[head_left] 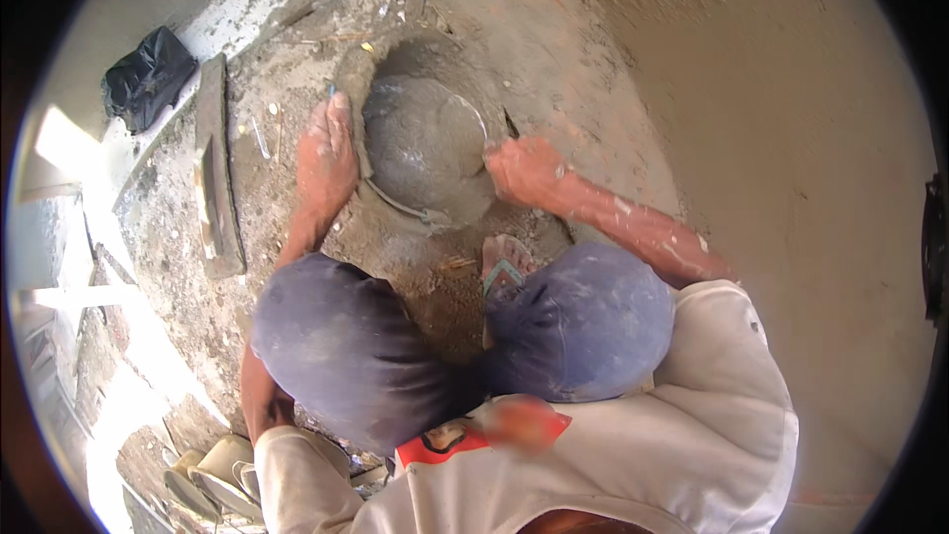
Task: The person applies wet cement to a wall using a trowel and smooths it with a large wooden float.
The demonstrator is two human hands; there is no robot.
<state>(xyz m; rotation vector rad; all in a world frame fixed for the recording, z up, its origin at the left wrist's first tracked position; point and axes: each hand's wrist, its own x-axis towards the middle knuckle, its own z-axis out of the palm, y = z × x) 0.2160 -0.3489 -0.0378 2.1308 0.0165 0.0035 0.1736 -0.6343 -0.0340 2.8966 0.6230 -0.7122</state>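
Note:
A bucket (415, 153) of wet grey mortar stands on the dirty ground in front of my knees, its rim and sides caked with mortar. A thin curved handle (395, 200) lies along its near side. My left hand (327, 153) rests against the bucket's left side, fingers pointing away from me and partly hidden, seeming to hold it. On the right, my right hand (524, 171) is closed in a fist at the rim. Exactly what its fingers wrap is hidden. Mortar spots mark my right forearm.
A long wooden board (217, 168) lies left of the bucket, with a crumpled black plastic bag (150, 77) beyond it. Several stacked pale containers (213, 475) sit at the lower left. A mortar-coated wall (781, 168) rises on the right. My sandalled foot (506, 262) is just behind the bucket.

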